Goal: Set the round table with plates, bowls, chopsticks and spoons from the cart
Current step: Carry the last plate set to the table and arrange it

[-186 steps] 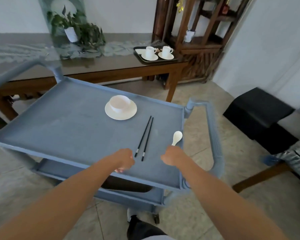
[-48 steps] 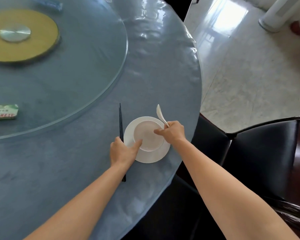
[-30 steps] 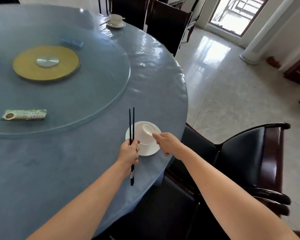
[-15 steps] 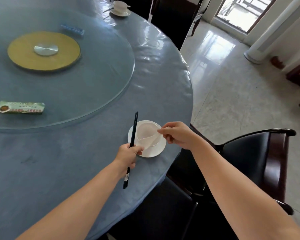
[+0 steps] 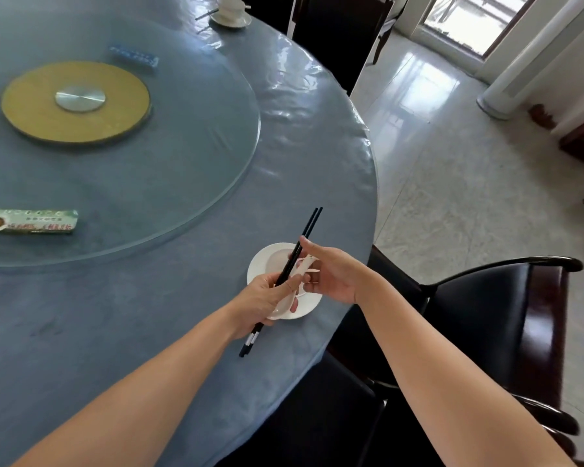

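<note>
- The left hand [image 5: 267, 298] clenches round the black chopsticks [image 5: 309, 224] and holds them slanted above the plate [image 5: 309, 305], tips pointing away.
- The right hand [image 5: 334, 274] has its fingers stretched out, grasping nothing; its index tip touches the chopsticks.
- The plate bears a bowl [image 5: 271, 261] with a spoon [image 5: 305, 264] in it, near the table [image 5: 182, 298] edge.
- A chair [image 5: 486, 315] stands just beside.
- A second setting [image 5: 230, 13] lies at the far edge.

Bowl [image 5: 273, 261] on plate [image 5: 309, 305] at the table's [image 5: 149, 315] near edge; chair [image 5: 486, 308] to the right
</note>
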A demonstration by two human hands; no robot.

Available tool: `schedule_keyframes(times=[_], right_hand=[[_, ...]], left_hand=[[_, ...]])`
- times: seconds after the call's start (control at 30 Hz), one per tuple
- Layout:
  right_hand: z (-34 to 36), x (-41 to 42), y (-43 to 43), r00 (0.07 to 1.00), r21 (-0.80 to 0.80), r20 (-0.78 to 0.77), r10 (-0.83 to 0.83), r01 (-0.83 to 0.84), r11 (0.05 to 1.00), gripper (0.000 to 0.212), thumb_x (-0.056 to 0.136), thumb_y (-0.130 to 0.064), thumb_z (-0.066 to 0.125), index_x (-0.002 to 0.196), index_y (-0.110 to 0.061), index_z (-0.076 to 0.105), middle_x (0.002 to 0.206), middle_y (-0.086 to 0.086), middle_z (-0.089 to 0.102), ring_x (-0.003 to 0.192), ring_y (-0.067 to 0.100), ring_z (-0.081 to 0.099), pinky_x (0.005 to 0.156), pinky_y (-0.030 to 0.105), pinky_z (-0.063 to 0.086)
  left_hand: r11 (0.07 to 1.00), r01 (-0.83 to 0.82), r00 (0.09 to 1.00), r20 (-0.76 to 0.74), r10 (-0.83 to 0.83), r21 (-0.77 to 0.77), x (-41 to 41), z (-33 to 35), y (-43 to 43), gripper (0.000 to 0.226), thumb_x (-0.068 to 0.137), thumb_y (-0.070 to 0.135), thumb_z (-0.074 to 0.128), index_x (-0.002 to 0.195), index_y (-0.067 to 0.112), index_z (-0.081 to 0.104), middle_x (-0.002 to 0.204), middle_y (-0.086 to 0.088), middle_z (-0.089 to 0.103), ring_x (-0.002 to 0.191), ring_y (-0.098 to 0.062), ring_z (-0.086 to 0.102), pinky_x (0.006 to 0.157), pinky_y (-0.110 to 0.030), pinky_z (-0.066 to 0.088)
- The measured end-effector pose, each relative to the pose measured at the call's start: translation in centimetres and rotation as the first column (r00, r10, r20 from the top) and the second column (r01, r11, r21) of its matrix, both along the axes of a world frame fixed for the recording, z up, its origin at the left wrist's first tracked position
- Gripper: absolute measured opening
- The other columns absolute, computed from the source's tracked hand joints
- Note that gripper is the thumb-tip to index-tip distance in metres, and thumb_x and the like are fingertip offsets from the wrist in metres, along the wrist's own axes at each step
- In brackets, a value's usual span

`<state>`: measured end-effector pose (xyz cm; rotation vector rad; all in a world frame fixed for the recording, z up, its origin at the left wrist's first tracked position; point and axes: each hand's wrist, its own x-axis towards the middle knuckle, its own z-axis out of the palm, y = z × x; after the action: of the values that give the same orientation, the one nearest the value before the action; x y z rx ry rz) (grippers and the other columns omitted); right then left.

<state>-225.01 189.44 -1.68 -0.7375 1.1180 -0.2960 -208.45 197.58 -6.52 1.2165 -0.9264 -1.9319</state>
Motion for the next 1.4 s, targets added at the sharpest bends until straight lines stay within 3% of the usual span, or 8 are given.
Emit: schedule_keyframes(times=[0.1, 0.23, 0.43, 0.53, 0.63, 0.9, 1.2, 1.4], right_hand=[[0.4, 0.1, -0.3, 0.999, -0.098, 0.012, -0.031, 0.032, 0.995, 0.025, 0.092, -0.028, 0.067, 0.102, -0.007, 0.076, 0.084, 0.007, 0.06, 0.075, 0.019, 0.055, 0.082, 0.04, 0.047], [1.3, 0.3, -0.4, 0.996, -0.208, -0.076, -0.05, 0.034, 0.977, 0.02, 0.092, -0.026, 0.068, 0.091, -0.008, 0.077, 0.093, 0.008, 0.066, 0.073, 0.019, 0.057, 0.078, 0.037, 0.049], [4.5, -2.3, -2.3, 0.93, -0.34, 0.045, -0.366, 0.358, 0.869, 0.018, 0.096, -0.013, 0.062, 0.087, 0.001, 0.068, 0.084, 0.011, 0.069, 0.071, 0.022, 0.07, 0.072, 0.034, 0.062], [5.9, -4.0, -2.6, 0.913, -0.375, 0.056, -0.404, 0.395, 0.839, 0.017, 0.096, -0.011, 0.063, 0.089, 0.003, 0.068, 0.083, 0.011, 0.068, 0.068, 0.02, 0.071, 0.067, 0.031, 0.062], [6.3, -4.4, -1.9, 0.92, -0.371, 0.083, -0.382, 0.384, 0.845, 0.018, 0.095, -0.011, 0.064, 0.086, 0.002, 0.069, 0.08, 0.01, 0.07, 0.068, 0.02, 0.072, 0.064, 0.029, 0.06], [6.3, -5.1, 0.9, 0.906, -0.345, 0.135, -0.402, 0.423, 0.838, 0.015, 0.094, -0.01, 0.065, 0.086, 0.002, 0.069, 0.08, 0.01, 0.07, 0.071, 0.021, 0.072, 0.065, 0.031, 0.06], [6.5, -5.8, 3.7, 0.916, -0.356, 0.078, -0.394, 0.395, 0.847, 0.014, 0.093, -0.009, 0.066, 0.088, 0.003, 0.07, 0.082, 0.011, 0.071, 0.067, 0.02, 0.073, 0.064, 0.031, 0.061], [6.4, -5.4, 4.8, 0.904, -0.368, 0.07, -0.421, 0.416, 0.832, 0.013, 0.092, -0.011, 0.069, 0.087, 0.001, 0.07, 0.083, 0.011, 0.069, 0.065, 0.02, 0.072, 0.061, 0.029, 0.06]], left_hand=[[0.998, 0.058, 0.998, 0.031, -0.057, -0.015, -0.2, 0.5, -0.2, 0.035, 0.079, 0.067, 0.065, 0.072, 0.033, 0.065, 0.072, -0.004, 0.061, 0.045, -0.006, 0.042, 0.042, -0.021, 0.026], [0.995, 0.102, 0.991, 0.085, -0.103, 0.021, 0.5, 0.5, 0.3, 0.036, 0.088, 0.055, 0.061, 0.079, 0.02, 0.058, 0.066, -0.002, 0.059, 0.052, -0.011, 0.046, 0.045, -0.022, 0.03], [0.975, 0.207, 0.94, 0.258, -0.221, 0.083, 3.4, -0.6, 4.0, 0.036, 0.098, 0.046, 0.051, 0.083, 0.013, 0.051, 0.067, -0.005, 0.063, 0.053, -0.02, 0.056, 0.047, -0.027, 0.043], [0.975, -0.061, 0.976, 0.218, 0.013, 0.214, 3.8, -0.9, 5.5, 0.031, 0.099, 0.04, 0.053, 0.086, 0.012, 0.052, 0.072, -0.006, 0.067, 0.05, -0.016, 0.054, 0.044, -0.025, 0.044], [0.915, -0.305, 0.947, -0.015, 0.32, 0.263, 2.9, -0.1, 5.3, 0.022, 0.094, 0.032, 0.064, 0.088, 0.013, 0.055, 0.07, -0.001, 0.055, 0.046, -0.009, 0.043, 0.041, -0.02, 0.037], [0.774, -0.462, 0.783, -0.21, 0.585, 0.433, -0.5, 1.6, 6.3, 0.007, 0.088, 0.003, 0.066, 0.087, 0.005, 0.06, 0.059, -0.001, 0.053, 0.044, -0.006, 0.049, 0.041, -0.017, 0.046], [0.879, -0.375, 0.908, -0.074, 0.412, 0.295, -1.3, 2.1, 9.6, 0.019, 0.08, 0.011, 0.076, 0.096, 0.003, 0.068, 0.077, -0.006, 0.064, 0.047, -0.009, 0.049, 0.045, -0.022, 0.047], [0.95, -0.22, 0.961, -0.119, 0.251, 0.223, -2.0, 2.9, 11.1, 0.017, 0.082, 0.009, 0.076, 0.097, 0.0, 0.073, 0.089, -0.013, 0.07, 0.05, -0.01, 0.048, 0.044, -0.02, 0.04]])
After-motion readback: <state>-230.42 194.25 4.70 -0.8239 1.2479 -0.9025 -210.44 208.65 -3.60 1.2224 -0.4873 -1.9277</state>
